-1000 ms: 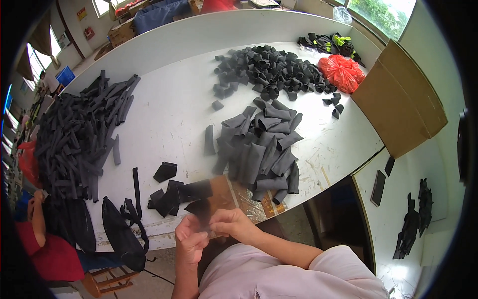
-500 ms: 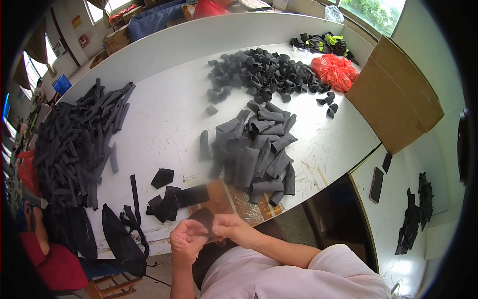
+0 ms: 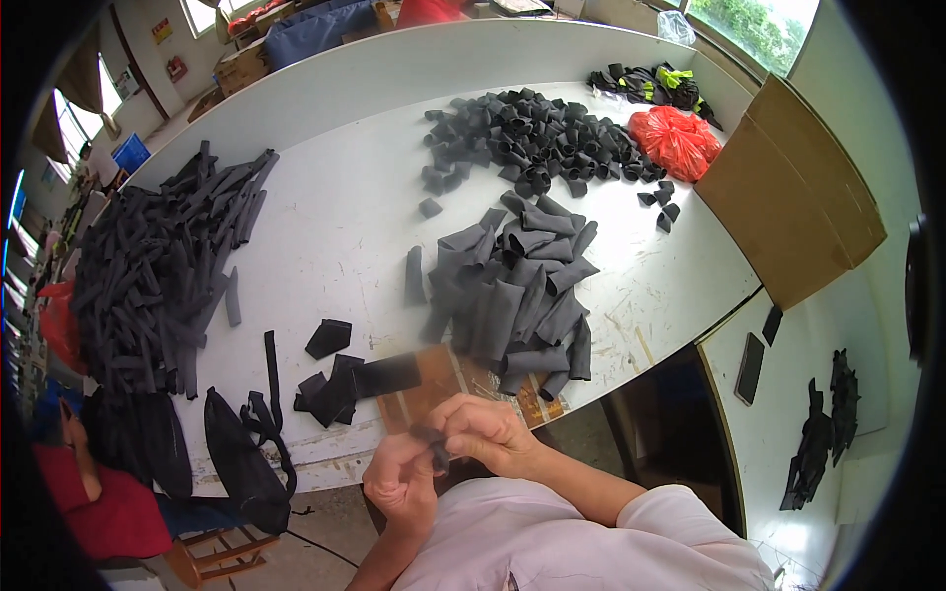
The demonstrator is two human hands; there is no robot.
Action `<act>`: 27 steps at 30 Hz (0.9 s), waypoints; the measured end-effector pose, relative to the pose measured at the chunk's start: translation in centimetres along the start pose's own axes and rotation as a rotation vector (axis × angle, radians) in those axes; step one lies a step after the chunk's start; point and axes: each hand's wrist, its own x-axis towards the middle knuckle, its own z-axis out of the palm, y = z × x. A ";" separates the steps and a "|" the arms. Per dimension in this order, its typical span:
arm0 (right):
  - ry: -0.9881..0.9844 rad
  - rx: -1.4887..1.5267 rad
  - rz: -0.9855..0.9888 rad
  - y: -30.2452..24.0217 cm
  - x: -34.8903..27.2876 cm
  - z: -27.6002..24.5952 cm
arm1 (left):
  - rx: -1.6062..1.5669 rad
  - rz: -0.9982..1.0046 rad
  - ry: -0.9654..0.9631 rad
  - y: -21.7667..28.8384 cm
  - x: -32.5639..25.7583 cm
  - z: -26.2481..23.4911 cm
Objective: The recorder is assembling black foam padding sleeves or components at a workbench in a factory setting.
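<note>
Close to my body, just off the table's front edge, my left hand (image 3: 402,481) and my right hand (image 3: 491,435) meet with closed fingers on a small dark fabric piece (image 3: 440,453). The piece looks folded or bunched, and my fingers cover much of it. Beyond my hands lies a heap of grey fabric tubes (image 3: 503,305). To the left of them are several flat black fabric pieces (image 3: 340,389), one reaching onto brown tape (image 3: 434,379) stuck on the table edge.
Short dark tubes (image 3: 552,138) are heaped farther back, beside a red plastic bag (image 3: 675,141). Long dark strips (image 3: 158,266) pile at the left. A cardboard sheet (image 3: 793,192) stands at right, near a phone (image 3: 750,368). Another person's red sleeve (image 3: 108,512) shows at lower left.
Both hands have shifted a little right and closer together. The fabric piece, spread wider before, is now bunched between my fingers. The whole view has moved slightly.
</note>
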 end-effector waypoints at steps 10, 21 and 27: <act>0.158 0.041 0.324 -1.3 -0.7 0.6 | -0.521 -0.465 -0.011 1.5 1.9 0.2; 0.053 0.020 0.092 -8.4 4.2 0.5 | -1.500 -0.429 -0.626 5.0 6.9 -0.7; 0.148 0.359 0.557 0.9 3.1 -2.5 | -1.251 -1.039 -0.234 -0.9 7.6 0.0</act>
